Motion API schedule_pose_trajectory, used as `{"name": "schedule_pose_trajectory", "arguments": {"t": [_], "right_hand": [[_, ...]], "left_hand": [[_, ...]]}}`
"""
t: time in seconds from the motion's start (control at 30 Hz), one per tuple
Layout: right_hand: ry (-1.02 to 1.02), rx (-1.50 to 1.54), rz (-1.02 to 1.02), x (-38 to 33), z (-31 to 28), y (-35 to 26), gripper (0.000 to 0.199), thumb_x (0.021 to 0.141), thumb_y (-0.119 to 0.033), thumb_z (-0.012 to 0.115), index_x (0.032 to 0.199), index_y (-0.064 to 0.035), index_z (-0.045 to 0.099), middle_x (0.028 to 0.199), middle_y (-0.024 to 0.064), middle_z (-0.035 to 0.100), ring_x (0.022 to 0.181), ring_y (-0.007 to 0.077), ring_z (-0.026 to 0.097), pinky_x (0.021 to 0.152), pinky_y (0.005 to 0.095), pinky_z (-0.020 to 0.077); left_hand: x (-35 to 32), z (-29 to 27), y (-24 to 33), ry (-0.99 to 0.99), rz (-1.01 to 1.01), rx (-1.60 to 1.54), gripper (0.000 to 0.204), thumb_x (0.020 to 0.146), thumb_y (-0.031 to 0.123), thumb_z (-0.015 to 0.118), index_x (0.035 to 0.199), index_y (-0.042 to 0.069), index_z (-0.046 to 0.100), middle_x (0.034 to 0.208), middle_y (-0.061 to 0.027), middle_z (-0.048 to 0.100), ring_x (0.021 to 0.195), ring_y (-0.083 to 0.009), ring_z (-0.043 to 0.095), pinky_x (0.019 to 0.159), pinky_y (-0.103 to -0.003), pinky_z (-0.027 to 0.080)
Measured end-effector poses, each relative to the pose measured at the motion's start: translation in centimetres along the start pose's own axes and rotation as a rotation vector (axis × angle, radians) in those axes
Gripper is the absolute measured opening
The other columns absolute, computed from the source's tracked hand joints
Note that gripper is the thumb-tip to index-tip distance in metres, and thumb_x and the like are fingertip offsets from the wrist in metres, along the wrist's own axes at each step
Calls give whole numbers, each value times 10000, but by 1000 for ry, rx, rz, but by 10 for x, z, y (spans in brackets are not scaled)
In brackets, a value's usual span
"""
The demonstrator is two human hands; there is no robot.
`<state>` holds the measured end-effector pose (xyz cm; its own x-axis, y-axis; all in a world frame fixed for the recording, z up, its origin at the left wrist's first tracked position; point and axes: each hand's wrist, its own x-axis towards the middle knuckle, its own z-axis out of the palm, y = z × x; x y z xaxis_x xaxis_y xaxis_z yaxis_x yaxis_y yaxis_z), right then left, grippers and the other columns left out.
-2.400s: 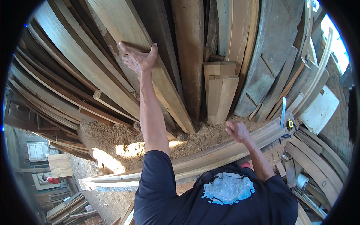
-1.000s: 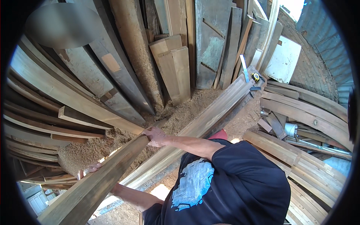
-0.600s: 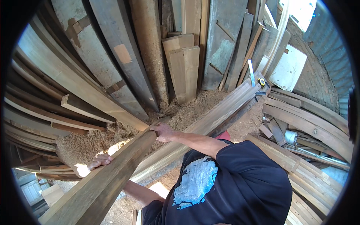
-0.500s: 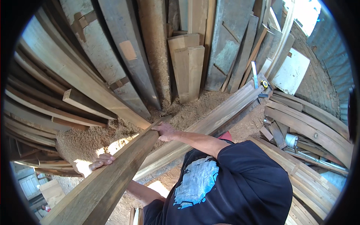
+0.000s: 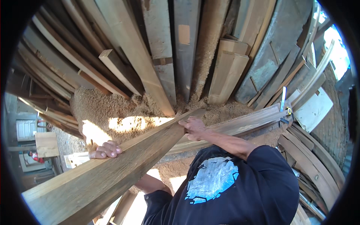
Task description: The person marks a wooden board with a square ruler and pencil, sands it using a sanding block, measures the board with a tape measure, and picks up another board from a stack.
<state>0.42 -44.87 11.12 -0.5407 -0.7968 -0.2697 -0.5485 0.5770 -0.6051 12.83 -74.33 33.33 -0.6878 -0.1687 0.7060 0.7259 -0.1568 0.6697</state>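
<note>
A long, thick wooden beam [image 5: 112,168] runs slantwise across the view from the lower left toward the middle. My left hand [image 5: 106,150] is closed around its far edge, fingers curled over the top; my left forearm passes beneath the wood. Near the beam's other end, my right hand [image 5: 193,126] grips the edge, and its fingertips are partly hidden. Behind that end lies another long plank [image 5: 240,123], just in front of my body. At its far right end are a square with a pale blade [image 5: 283,98] and a yellow tape measure [image 5: 289,110].
Many boards [image 5: 131,52] lean upright along the far side. Sawdust and shavings [image 5: 108,107] cover the ground at their feet. A stack of curved-looking planks [image 5: 313,161] lies at right, near a white panel [image 5: 314,109]. A squarish wooden board [image 5: 47,144] stands at far left.
My view has turned left, so the surroundings sit farther right. The beam has swung to a flatter slant in the picture, with both hands still on it.
</note>
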Motion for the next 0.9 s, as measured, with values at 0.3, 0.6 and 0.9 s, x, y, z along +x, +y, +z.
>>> {"name": "schedule_pose_trajectory", "arguments": {"t": [0.3,0.6,0.9], "right_hand": [[440,110,-243,-58,-27,8,771,672,-8,772,1418,-81,592,1353,205,672,1285,390,625,1134,438,486],[328,-49,-73,-124,-103,-16,677,680,2,762,1346,-57,652,1334,195,686,1200,394,664,1008,472,539],[139,-179,-4,-180,-160,-51,638,655,-60,764,1287,-56,675,1236,200,719,1149,415,663,1005,490,503]], "left_hand": [[-1,2,19,-37,82,-127,432,1085,418,486,1135,3,598,950,-212,731,925,-357,752,735,-476,551],[-45,-11,42,169,199,-311,349,1056,363,598,1183,38,585,1001,-166,719,945,-341,735,799,-469,549],[-126,-13,31,494,288,-598,361,1041,367,638,1191,47,562,1027,-107,693,960,-299,710,866,-456,570]]}}
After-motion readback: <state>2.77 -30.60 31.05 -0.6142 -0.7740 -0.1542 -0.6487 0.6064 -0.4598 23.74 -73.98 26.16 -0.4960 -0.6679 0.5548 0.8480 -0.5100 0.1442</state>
